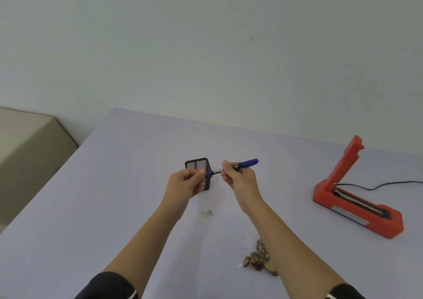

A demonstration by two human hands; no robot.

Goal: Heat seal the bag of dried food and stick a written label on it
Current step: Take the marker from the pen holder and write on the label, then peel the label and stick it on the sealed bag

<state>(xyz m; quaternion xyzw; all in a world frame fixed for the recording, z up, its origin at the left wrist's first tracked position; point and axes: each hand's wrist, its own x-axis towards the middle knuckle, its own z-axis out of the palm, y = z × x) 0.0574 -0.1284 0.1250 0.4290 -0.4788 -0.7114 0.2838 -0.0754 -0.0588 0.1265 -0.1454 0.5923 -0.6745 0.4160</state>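
Both hands meet above the middle of the table (91,207), sharing a blue pen (238,166) that lies nearly level, its far end tipped up toward 2 o'clock. The left hand (188,182) is curled closed, pinching the blue cap end of the pen between thumb and fingertips. The right hand (240,179) is closed round the barrel, with the longer blue part sticking out past it. Right behind the left hand, at 12 o'clock from it, stands a black mesh cup (198,168), partly hidden by the fingers. A small label (207,213) lies flat on the table at 6 o'clock from the hands, between the two forearms. The bag (259,256) of brown dried food rests near the table's close edge, at 5 o'clock from the label, partly under the right forearm. The red sealer (357,198) sits well apart at 3 o'clock, its arm raised open, a black cord (389,184) trailing off to the right.
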